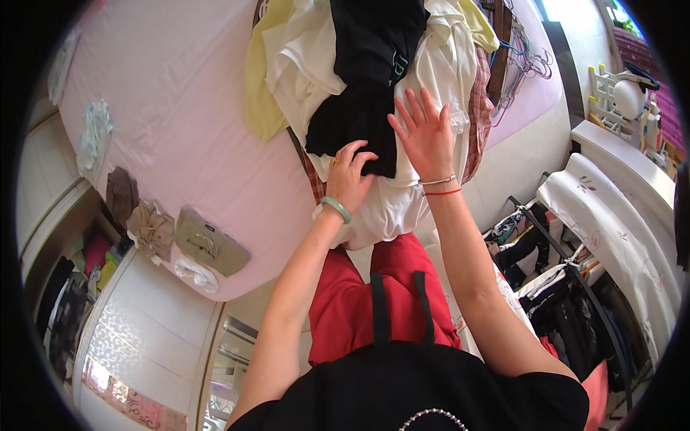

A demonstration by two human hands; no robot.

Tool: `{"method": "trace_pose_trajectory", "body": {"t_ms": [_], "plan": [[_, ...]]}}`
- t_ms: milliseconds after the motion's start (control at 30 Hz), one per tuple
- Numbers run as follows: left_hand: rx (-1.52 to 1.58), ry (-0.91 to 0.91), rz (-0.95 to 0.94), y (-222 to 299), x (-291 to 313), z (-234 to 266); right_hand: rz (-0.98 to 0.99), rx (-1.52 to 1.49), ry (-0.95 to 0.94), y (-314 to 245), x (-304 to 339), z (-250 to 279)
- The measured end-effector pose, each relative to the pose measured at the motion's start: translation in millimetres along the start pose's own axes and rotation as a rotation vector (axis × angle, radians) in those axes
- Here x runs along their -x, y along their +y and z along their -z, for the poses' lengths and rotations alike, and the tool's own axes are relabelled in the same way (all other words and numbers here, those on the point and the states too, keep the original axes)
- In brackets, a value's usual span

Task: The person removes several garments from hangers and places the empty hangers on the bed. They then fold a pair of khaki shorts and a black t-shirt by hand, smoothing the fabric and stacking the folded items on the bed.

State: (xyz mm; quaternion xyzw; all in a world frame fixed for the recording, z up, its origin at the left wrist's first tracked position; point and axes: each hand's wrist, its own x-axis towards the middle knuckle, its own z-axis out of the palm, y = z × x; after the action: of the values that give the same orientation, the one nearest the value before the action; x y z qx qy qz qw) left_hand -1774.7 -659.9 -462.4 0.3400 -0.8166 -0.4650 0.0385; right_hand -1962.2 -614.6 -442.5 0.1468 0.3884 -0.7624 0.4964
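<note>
A black garment (359,115) with a small light print lies lengthwise on a heap of clothes in front of me. My left hand (350,172), with a green bangle and a ring, rests at its near edge. The fingers are loosely bent, with a gap between them and the thumb. My right hand (425,136) is at the black garment's right side, over white cloth, fingers spread and nothing held. White garments (438,72) and a pale yellow one (264,100) lie beneath. Red plaid cloth (478,108) shows at the heap's right edge.
Left of the heap spreads a pink bedsheet (172,129), with a folded khaki garment (210,241) and other small clothes along its edge. Several hangers (528,61) lie at the far right. A clothes rack (596,309) with a white cover stands at my right.
</note>
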Motion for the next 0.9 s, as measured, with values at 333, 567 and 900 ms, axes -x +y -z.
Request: {"method": "trace_pose_trajectory", "body": {"t_ms": [333, 567, 900], "plan": [[1.188, 0.163, 0.547, 17, -16, 57, -0.010, 0.404, -0.010, -4, 35, -25], [1.159, 0.247, 0.372, 56, -2, 88, 0.222, 0.830, -0.127, 28, 70, -73], [1.194, 0.446, 0.283, 81, 34, 153, 0.371, 0.841, -0.119, 27, 104, -131]]}}
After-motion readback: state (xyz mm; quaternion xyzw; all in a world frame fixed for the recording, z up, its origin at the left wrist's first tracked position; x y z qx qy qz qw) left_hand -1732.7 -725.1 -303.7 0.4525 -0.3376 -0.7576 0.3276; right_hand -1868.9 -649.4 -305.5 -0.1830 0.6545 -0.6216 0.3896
